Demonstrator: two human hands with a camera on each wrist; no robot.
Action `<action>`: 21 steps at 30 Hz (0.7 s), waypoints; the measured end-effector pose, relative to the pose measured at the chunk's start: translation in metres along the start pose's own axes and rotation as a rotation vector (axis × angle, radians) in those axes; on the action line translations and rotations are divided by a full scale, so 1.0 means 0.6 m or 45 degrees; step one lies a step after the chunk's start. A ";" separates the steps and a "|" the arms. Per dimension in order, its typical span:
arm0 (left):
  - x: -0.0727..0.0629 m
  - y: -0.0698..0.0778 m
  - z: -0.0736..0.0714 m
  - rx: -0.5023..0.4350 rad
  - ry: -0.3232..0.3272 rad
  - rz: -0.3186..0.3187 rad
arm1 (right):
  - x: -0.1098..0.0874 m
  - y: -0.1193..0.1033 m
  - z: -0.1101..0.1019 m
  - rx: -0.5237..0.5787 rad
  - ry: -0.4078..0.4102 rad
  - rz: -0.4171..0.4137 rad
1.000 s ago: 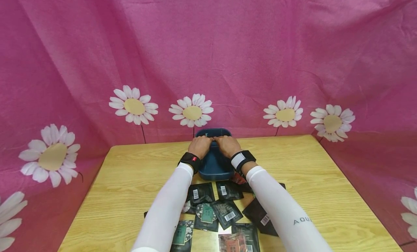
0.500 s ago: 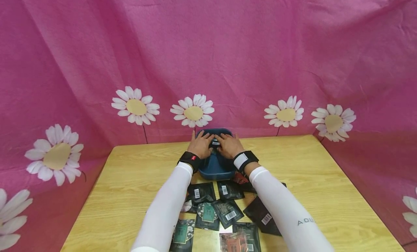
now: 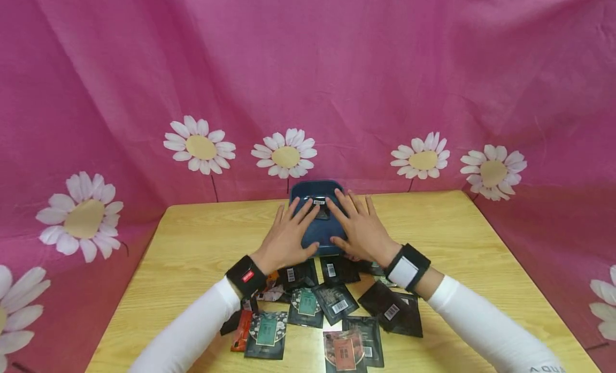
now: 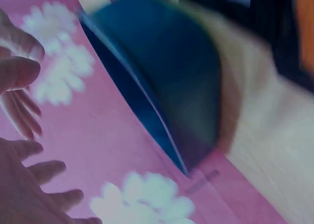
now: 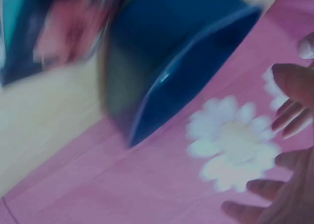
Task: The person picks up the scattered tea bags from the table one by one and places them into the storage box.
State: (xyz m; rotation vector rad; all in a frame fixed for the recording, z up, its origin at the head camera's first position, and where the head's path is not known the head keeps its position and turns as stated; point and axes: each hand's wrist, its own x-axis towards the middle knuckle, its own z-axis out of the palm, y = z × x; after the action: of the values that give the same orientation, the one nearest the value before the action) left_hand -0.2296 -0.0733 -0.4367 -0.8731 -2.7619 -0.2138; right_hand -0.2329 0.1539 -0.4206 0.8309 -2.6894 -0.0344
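Observation:
A dark blue plastic box [image 3: 321,233] stands at the back of the table, with a black sachet [image 3: 323,213] bearing a white barcode label inside it. My left hand [image 3: 284,240] is spread over the box's left side, fingers straight and holding nothing. Over the right side my right hand [image 3: 364,231] is spread likewise, also free of any object. In both wrist views the blue box [image 4: 171,62] appears beside the spread fingers, with a gap between. Several black sachets lie in front of the box, among them a green-labelled sachet [image 3: 266,334] and a red-labelled sachet [image 3: 344,352].
The wooden table [image 3: 471,266] reaches back to a pink cloth [image 3: 356,84] printed with white daisies. A narrow red packet [image 3: 242,330] lies at the left of the sachets. More black sachets [image 3: 392,313] overlap on the right.
Both hands have come up and back from inside the box, their fingers straightening and spreading apart. The black sachet in the box now shows. The forearms have moved outward, uncovering more sachets.

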 end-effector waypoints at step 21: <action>-0.226 0.158 0.036 -0.188 -0.392 0.285 | -0.287 -0.124 -0.007 0.440 -0.498 0.049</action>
State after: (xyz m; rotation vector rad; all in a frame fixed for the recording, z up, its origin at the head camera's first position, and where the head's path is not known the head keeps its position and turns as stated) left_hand -0.0705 -0.0660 -0.4872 -1.3467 -2.9199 -0.2644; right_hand -0.0572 0.1879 -0.4770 0.9539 -3.1340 0.3175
